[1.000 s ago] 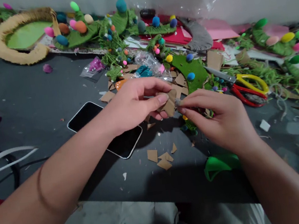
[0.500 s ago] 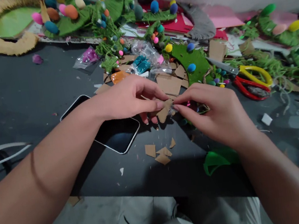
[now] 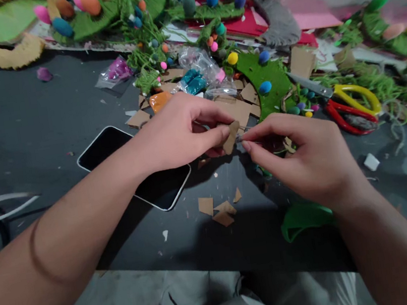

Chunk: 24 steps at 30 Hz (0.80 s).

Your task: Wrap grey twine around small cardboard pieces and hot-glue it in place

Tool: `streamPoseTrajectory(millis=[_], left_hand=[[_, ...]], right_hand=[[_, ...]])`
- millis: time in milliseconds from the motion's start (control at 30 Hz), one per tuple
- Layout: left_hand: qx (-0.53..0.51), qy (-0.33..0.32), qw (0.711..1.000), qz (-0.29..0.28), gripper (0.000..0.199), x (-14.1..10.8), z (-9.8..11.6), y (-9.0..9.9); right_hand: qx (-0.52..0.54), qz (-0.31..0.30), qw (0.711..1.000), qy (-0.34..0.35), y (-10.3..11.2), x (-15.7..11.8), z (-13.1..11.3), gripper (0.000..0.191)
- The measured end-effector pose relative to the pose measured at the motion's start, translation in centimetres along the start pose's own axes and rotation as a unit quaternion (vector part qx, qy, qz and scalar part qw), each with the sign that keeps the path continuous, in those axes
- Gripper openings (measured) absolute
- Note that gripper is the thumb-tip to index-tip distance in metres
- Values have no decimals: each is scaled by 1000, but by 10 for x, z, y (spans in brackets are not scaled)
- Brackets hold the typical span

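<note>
Between its thumb and fingers, my left hand [image 3: 188, 131] pinches a small brown cardboard piece [image 3: 231, 138], tilted above the dark table. Close beside it, the fingertips of my right hand [image 3: 295, 151] are pinched together on something small and thin that I cannot make out. A phone [image 3: 164, 186] lies partly hidden under my left wrist and forearm. Below the hands are several cardboard scraps [image 3: 223, 211]. Larger cardboard pieces [image 3: 237, 109] lie just beyond the fingers.
Scissors with red and yellow handles [image 3: 351, 105] lie to the right. A green object [image 3: 303, 219] is under my right wrist. Along the back are green yarn shapes with colourful balls, a teal packet [image 3: 193, 81], a purple packet [image 3: 118, 69] and a beige ring [image 3: 13, 57]. White cables [image 3: 3, 205] are at left.
The cardboard piece has been raised slightly and turned more upright in my left hand. My right hand has shifted a little to the right. The view has moved slightly.
</note>
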<state>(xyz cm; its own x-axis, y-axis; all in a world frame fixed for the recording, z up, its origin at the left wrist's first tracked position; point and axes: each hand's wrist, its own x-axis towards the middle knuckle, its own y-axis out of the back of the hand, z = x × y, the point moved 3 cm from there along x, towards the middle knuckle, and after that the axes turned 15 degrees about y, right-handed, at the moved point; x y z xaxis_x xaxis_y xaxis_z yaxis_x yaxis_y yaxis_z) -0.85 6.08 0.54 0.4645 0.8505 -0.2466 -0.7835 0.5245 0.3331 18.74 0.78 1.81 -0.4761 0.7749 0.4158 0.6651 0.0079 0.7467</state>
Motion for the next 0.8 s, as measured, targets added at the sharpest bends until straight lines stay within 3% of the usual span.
streamPoseTrajectory(millis=[300, 533, 800], left_hand=[[-169, 73, 983, 29, 16, 5, 0, -3], [-181, 85, 980, 10, 16, 8, -1, -3], [-142, 66, 987, -19, 14, 6, 2, 5]], right_hand=[[-32, 44, 995, 81, -1, -1, -1, 12], [-21, 66, 995, 78, 0, -1, 1, 15], [-4, 29, 995, 98, 0, 1, 3, 15]])
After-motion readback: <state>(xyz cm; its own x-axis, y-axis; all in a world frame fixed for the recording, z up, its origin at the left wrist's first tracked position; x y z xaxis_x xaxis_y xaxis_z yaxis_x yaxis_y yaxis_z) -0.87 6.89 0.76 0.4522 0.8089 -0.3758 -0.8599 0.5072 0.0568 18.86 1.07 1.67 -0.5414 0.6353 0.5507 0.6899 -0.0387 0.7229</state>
